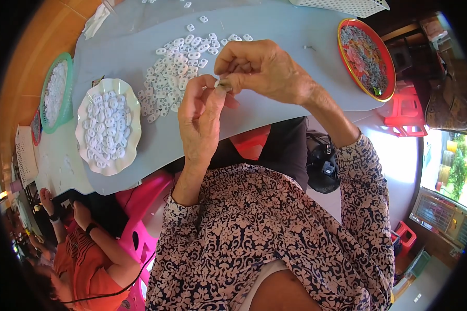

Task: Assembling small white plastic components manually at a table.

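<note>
My left hand [202,116] and my right hand [272,75] meet fingertip to fingertip above the table's near part. Between the left thumb and fingers a small white plastic piece [217,83] shows, mostly covered. The right thumb and forefinger are pinched right against it; whatever they hold is too small and hidden to name. Just beyond and left of my hands lies a loose spread of white plastic pieces [174,67], oval or blocky, with holes. A scalloped white dish [135,116] to the left holds many similar pieces.
The grey tabletop [306,78] carries a red round tray [341,39] of small grey metal bits at the right. On the far left stand a green basket [68,98] of white pieces and a white perforated basket [27,150]. A person in orange [91,259] sits lower left, near a pink chair [140,228].
</note>
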The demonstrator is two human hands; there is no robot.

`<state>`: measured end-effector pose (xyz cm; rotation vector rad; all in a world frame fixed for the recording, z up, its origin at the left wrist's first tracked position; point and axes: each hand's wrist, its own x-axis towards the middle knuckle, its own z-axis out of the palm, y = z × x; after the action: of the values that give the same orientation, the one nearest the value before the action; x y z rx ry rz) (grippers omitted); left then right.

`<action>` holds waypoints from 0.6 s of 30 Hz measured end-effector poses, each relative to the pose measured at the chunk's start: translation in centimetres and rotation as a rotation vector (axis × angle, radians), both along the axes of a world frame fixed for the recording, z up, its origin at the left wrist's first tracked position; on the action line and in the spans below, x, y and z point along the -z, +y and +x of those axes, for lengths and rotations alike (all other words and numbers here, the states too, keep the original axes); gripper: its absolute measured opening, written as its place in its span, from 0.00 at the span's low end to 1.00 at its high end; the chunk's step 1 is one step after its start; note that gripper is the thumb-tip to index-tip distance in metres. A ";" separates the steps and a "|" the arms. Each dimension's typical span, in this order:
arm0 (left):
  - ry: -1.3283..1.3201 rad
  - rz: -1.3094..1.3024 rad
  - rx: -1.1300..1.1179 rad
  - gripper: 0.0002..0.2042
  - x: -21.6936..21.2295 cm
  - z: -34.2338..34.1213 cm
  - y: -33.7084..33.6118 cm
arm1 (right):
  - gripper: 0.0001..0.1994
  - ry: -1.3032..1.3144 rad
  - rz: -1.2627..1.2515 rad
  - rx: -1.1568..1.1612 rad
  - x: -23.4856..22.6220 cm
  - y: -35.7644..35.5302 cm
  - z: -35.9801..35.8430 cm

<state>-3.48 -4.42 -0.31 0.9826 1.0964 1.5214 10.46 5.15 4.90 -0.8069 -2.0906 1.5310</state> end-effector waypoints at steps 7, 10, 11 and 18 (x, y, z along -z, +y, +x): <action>0.107 0.030 0.034 0.07 0.1 -0.3 -1.6 | 0.03 -0.235 0.319 0.132 0.7 1.2 -0.3; 0.180 0.030 0.056 0.05 0.4 -0.2 -1.8 | 0.04 -0.087 0.631 0.024 2.8 2.4 -1.5; 0.179 0.053 0.060 0.04 0.4 -0.1 -1.7 | 0.04 -0.089 0.631 0.021 3.3 2.6 -1.8; 0.180 0.092 0.057 0.04 0.4 -0.3 -1.7 | 0.04 -0.406 0.833 -0.046 3.3 3.2 -3.7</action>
<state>-3.74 -6.10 -0.67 1.2235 1.1214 1.4699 6.78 8.34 1.59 -0.7646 -2.7129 0.3981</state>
